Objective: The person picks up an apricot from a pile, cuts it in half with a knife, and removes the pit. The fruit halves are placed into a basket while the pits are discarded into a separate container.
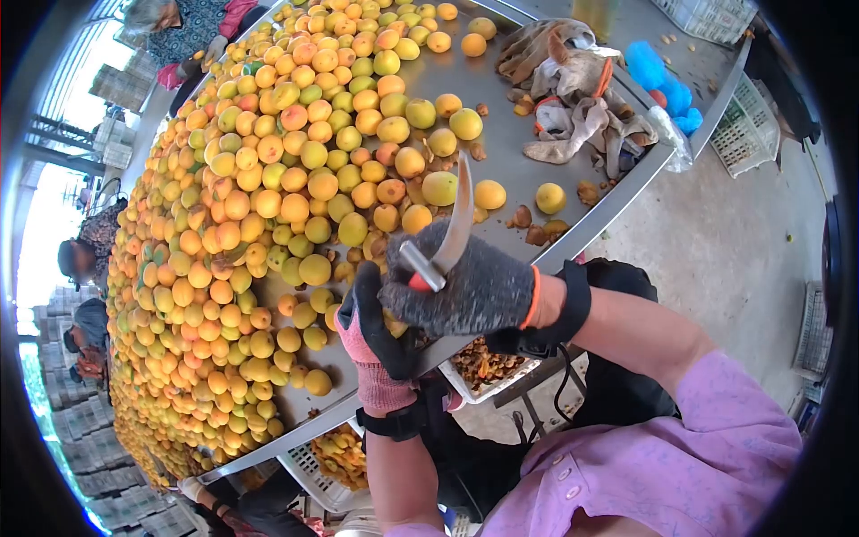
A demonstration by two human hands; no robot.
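Note:
My right hand (470,285), in a dark grey glove with an orange cuff, is closed round a curved knife (459,219) with a red part at its handle. The blade points up over the metal table (528,161). Close against it is my left hand (374,331), in a pink and black glove, with fingers bent. What the left hand holds, if anything, is hidden. Beyond both hands lies a large heap of yellow and orange fruit (268,201), with a few loose ones near the knife.
Used gloves (577,98) and a blue plastic bundle (662,85) lie at the table's right side. Crates of cut fruit (483,367) (340,455) stand below the near edge. Other people are at the left and top left. White crates (747,125) are at the right.

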